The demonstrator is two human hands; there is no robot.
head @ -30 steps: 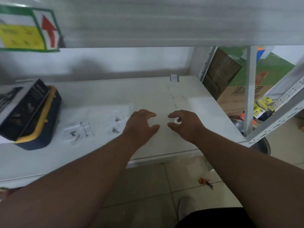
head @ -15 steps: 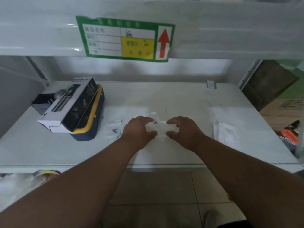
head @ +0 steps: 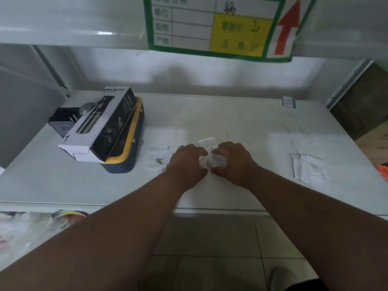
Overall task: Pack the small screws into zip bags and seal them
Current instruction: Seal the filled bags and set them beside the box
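Observation:
A small clear zip bag (head: 210, 160) with a few small screws inside lies on the white shelf (head: 241, 122), between my two hands. My left hand (head: 188, 163) pinches its left side with curled fingers and thumb. My right hand (head: 233, 162) pinches its right side the same way. Left of my left hand lie more small clear bags (head: 159, 154) with loose screws (head: 159, 161) on them. Much of the held bag is hidden under my fingers.
A spray bottle box (head: 100, 124) lies on a blue and yellow case (head: 128, 156) at the left. Several empty clear bags (head: 308, 171) lie at the right. A green label (head: 220, 28) hangs on the upper shelf edge. Tiled floor lies below.
The view has swung left and tilted up, closer to the shelf. My hands have drawn together onto the small bag, thumbs and fingertips now nearly touching.

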